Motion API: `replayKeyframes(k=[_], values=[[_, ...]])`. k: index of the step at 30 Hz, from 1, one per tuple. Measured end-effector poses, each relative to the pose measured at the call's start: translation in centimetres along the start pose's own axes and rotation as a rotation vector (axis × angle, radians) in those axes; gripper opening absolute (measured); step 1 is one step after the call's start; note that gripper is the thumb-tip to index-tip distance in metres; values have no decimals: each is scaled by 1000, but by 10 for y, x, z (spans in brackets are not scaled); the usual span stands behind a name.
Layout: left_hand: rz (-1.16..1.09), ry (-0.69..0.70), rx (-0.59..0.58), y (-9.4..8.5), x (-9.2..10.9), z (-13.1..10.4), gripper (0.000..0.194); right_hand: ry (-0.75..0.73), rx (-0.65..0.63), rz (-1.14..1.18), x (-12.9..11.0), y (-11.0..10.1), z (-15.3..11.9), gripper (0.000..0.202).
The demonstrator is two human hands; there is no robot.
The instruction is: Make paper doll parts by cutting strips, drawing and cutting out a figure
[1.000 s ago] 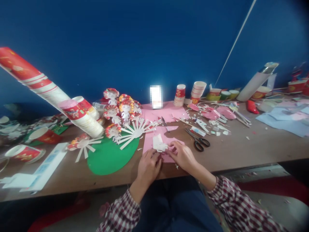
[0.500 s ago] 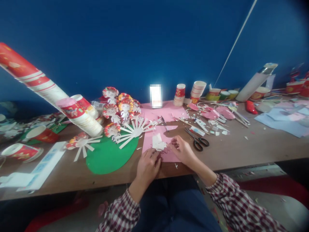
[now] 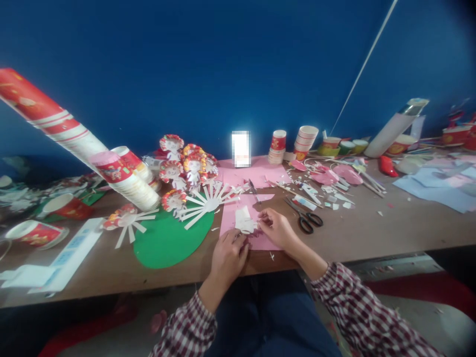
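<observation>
A small white paper cutout (image 3: 244,218) with jagged lower edges lies over a sheet of pink paper (image 3: 266,244) in front of me. My left hand (image 3: 228,255) is curled at the cutout's lower left, fingertips pressing its near edge. At the right edge my right hand (image 3: 277,229) has thumb and forefinger closed in a pinch on the paper; the exact contact is too small to make out. Black-handled scissors (image 3: 305,220) rest to the right of my right hand. Behind the cutout lies a dark pen (image 3: 254,189).
On the left are a green paper shape (image 3: 173,248), a white paper fan (image 3: 211,202), paper figures with frilled heads (image 3: 194,166) and a long leaning stack of paper cups (image 3: 80,131). Paper scraps (image 3: 334,197), cup stacks (image 3: 305,141) and blue sheets (image 3: 433,186) lie to the right.
My right hand has shifted slightly left, closer to the cutout's right edge. The left hand stays where it was, and the view has moved a little.
</observation>
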State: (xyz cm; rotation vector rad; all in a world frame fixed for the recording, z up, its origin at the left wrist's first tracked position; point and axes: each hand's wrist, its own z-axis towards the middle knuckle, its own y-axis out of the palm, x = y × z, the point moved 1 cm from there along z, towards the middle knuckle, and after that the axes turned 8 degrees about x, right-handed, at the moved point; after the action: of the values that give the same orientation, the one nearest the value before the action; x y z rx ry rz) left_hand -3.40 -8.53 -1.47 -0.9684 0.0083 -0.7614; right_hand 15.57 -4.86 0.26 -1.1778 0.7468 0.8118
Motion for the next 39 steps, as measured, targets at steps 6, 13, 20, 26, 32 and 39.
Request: replayKeyframes(k=[6, 13, 20, 26, 32, 39], values=[[2, 20, 32, -1, 1, 0, 17, -33, -69, 89, -4, -2, -9, 9], [-47, 39, 38, 1, 0, -3, 12, 104, 34, 181, -5, -4, -10, 7], [-60, 93, 16, -1, 3, 0, 11, 42, 128, 154, -14, 8, -14, 4], [-66, 105, 26, -2, 3, 0, 11, -111, 69, -220, -19, 12, -25, 1], [-93, 88, 18, -2, 3, -2, 11, -136, 55, -153, -5, 8, -21, 13], [-48, 45, 10, -2, 2, -1, 10, -152, 200, -173, -3, -6, -8, 13]])
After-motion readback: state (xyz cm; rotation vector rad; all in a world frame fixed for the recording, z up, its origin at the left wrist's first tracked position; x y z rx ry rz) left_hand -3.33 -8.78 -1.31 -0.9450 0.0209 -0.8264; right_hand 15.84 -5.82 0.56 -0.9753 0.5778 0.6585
